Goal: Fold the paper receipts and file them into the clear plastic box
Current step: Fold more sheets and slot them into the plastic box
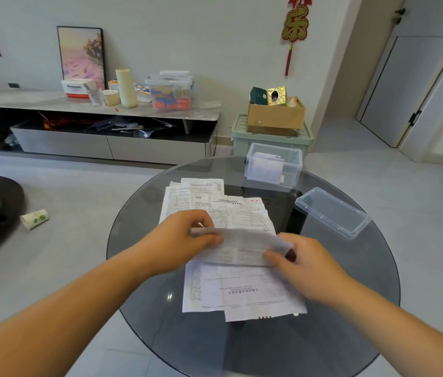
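A folded white receipt (242, 247) is held just above the round glass table (351, 308). My left hand (185, 238) pinches its left end and my right hand (299, 262) pinches its right end. Under it lie loose printed receipts: one pile (209, 202) behind my hands, another pile (244, 292) in front of them. The clear plastic box (273, 165) stands open at the table's far edge with folded papers upright inside. Its clear lid (333, 212) lies flat to the right.
A low TV cabinet (106, 104) with boxes, a cup and a clear bin runs along the back wall. A green crate (272, 138) with a cardboard box stands behind the table. A paper cup (34, 219) lies on the floor at left, beside a dark chair base.
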`<state>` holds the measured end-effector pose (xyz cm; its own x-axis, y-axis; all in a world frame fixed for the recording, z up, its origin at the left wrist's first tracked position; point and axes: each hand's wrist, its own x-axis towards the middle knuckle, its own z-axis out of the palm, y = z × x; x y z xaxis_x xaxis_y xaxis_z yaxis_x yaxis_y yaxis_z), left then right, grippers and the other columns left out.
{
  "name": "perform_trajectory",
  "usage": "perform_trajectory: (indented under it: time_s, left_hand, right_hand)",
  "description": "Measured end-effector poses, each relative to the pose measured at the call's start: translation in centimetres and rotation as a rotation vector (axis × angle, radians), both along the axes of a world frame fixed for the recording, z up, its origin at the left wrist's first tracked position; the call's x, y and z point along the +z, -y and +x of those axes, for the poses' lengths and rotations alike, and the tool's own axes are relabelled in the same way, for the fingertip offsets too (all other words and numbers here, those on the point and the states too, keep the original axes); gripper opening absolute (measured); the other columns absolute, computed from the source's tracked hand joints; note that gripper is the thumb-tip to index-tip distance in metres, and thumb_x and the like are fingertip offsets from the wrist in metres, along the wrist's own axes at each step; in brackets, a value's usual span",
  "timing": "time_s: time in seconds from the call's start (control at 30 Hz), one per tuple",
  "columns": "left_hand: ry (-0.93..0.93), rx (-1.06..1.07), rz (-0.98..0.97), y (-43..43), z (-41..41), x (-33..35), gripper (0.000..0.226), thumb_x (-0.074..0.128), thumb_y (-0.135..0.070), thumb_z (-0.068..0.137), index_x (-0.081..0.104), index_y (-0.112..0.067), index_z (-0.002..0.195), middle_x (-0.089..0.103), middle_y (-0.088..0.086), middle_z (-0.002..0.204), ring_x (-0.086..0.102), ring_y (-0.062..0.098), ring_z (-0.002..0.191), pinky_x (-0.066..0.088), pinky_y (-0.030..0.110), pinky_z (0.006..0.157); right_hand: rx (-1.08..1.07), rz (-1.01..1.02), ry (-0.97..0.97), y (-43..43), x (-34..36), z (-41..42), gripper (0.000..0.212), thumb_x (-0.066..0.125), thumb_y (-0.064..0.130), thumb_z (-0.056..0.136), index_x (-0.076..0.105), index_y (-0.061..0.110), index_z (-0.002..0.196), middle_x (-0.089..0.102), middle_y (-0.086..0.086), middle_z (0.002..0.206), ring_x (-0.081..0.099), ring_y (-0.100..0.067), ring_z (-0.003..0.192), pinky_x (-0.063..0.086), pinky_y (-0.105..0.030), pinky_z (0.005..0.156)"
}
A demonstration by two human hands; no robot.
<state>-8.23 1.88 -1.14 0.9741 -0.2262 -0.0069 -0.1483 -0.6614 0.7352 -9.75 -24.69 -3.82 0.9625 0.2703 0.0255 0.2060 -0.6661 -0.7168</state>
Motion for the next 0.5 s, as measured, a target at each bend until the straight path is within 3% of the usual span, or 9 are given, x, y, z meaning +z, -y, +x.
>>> perform_trajectory:
  time_s: [0.1,0.17,0.27,0.37,0.5]
  left_hand:
    - [-0.020,0.145,-0.034,0.4,1.1,-0.8,0.027,0.072,-0.047,0.086,0.057,-0.025,0.089,0.067,-0.014,0.091,0.062,0.003,0.076,0.044,0.019,0.060]
    - [-0.062,0.186,-0.005,0.8,1.5,-1.3,0.039,0.074,-0.047,0.084,0.050,-0.029,0.108,0.062,-0.016,0.099,0.064,0.005,0.083,0.048,0.017,0.061]
    - [-0.056,0.196,0.006,1.6,1.5,-1.8,0.094,0.083,-0.046,0.076,0.022,-0.032,0.146,0.053,-0.015,0.109,0.061,0.008,0.097,0.051,0.021,0.077]
    - [-0.020,0.204,0.048,2.7,1.6,-2.3,0.117,0.082,-0.061,0.068,0.005,-0.038,0.153,0.046,-0.007,0.132,0.054,0.017,0.119,0.051,0.036,0.098]
    - [-0.055,0.223,0.050,2.7,1.9,-2.4,0.119,0.082,-0.058,0.070,0.002,-0.036,0.154,0.043,-0.004,0.136,0.053,0.017,0.117,0.049,0.035,0.099]
  right_hand:
    - [-0.052,0.075,-0.033,-0.8,0.2,2.0,0.018,0.056,0.034,0.100,0.066,0.041,0.114,0.070,0.029,0.103,0.066,0.006,0.094,0.055,-0.021,0.081]
    - [-0.085,0.079,-0.029,-1.3,-0.1,3.1,0.022,0.057,0.034,0.100,0.062,0.038,0.121,0.069,0.025,0.112,0.066,0.004,0.101,0.054,-0.022,0.086]
    - [-0.146,0.052,-0.049,-2.4,-0.3,3.9,0.036,0.064,0.041,0.094,0.049,0.032,0.126,0.065,0.022,0.117,0.064,-0.004,0.105,0.052,-0.023,0.083]
    - [-0.164,-0.050,-0.007,-3.1,-0.2,4.1,0.068,0.067,0.052,0.088,0.023,0.038,0.139,0.059,0.021,0.120,0.060,-0.010,0.107,0.052,-0.033,0.088]
    - [-0.117,-0.165,0.019,-2.9,-1.1,4.3,0.070,0.064,0.045,0.092,0.016,0.043,0.143,0.058,0.020,0.125,0.062,-0.015,0.107,0.055,-0.039,0.089]
